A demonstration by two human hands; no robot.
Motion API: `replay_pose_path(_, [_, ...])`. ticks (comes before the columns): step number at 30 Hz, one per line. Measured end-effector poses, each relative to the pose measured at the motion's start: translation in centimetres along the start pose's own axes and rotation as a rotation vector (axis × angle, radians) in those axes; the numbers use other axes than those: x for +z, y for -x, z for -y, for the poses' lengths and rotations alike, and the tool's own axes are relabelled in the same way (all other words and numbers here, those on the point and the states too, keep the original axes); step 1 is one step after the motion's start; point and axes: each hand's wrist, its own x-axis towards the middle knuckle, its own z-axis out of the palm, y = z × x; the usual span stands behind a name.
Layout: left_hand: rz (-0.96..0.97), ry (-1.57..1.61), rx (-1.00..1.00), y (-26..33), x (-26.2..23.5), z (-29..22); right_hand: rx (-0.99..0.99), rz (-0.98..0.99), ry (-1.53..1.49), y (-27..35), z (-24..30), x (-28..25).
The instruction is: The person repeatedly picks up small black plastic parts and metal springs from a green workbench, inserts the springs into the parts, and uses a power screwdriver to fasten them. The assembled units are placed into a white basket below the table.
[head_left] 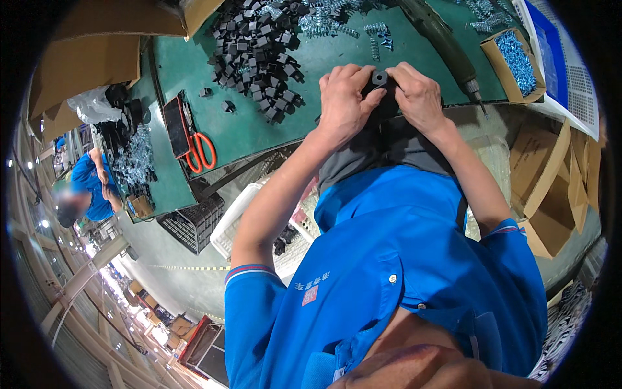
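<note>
Left hand (343, 100) and right hand (418, 97) meet at the near edge of the green worktop (259, 123), their fingers pinched on one small black block (379, 80) between them. Its round hole faces up toward the camera; the long axis can't be told, since fingers hide most of it. Bare worktop lies just beyond; black blocks (256, 52) are heaped left, a screw box (515, 65) right.

Both hands, left (343, 104) and right (418, 97), meet fingertips together, forearms outstretched
</note>
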Motion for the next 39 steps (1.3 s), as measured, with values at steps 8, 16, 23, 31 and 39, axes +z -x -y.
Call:
replay_pose_path(8, [0.226,-0.365,-0.068,-1.2,-0.5,-2.5,-0.064,0.131,0.072,-0.3,-0.4,-1.0])
replay_pose_path(16, [0.321,-0.597,0.004,-2.3,-0.4,-3.7,-0.026,-0.217,0.512,-3.0,-3.5,-9.7])
replay_pose_path(23, [0.236,-0.396,0.018,-1.3,-0.8,-1.4,0.248,0.18,0.618,-5.1,-7.2,-7.5])
replay_pose_path(31, [0.276,-0.56,-0.032,-2.1,0.6,-2.7,0.188,0.094,-0.616,-5.2,-5.0,-11.5])
replay_pose_path(39, [0.155,-0.504,0.019,-1.5,1.0,-2.0,-0.022,-0.375,-1.013,-8.8,5.2,-10.1])
